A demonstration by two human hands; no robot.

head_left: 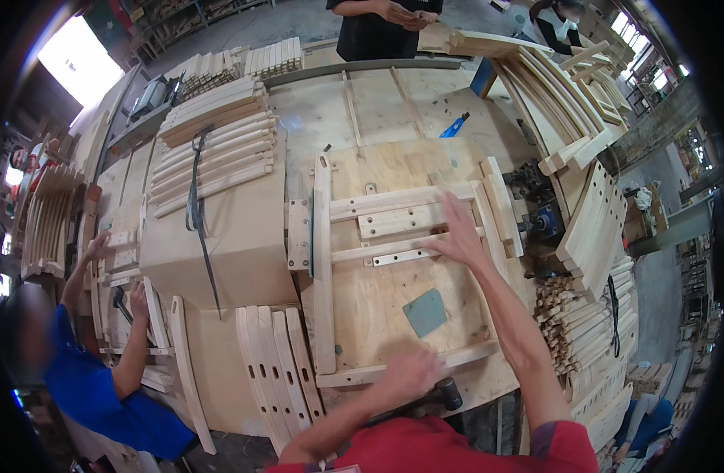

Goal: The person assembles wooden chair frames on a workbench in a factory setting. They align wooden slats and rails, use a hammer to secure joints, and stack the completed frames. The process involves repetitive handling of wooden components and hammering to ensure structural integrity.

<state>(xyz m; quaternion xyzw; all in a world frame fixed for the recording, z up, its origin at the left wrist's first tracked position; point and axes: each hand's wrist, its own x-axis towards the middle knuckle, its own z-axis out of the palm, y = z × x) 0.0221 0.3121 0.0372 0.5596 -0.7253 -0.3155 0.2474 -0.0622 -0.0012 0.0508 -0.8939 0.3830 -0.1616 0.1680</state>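
Note:
A light wooden frame (324, 276) lies on the plywood work board (386, 303) in front of me. Two rails, an upper rail (393, 203) and a lower rail (378, 251), run across between its side pieces. My right hand (460, 230) reaches over the right ends of these rails, fingers stretched apart, holding nothing that I can see. Motion smears my left hand (413, 370), which is above the near rail (370, 377); its fingers cannot be read. Beside it is a black-headed hammer (450, 392), its handle partly behind my forearm. A green-grey square patch (425, 312) lies inside the frame.
Slotted slats (275, 363) and a stack of wooden bars (216, 150) lie left. A clamp with a blue part (543, 221) stands right, near bundled sticks (590, 315). A blue-handled tool (455, 126) lies beyond. A co-worker in blue (102, 386) works at left; another person (386, 27) stands opposite.

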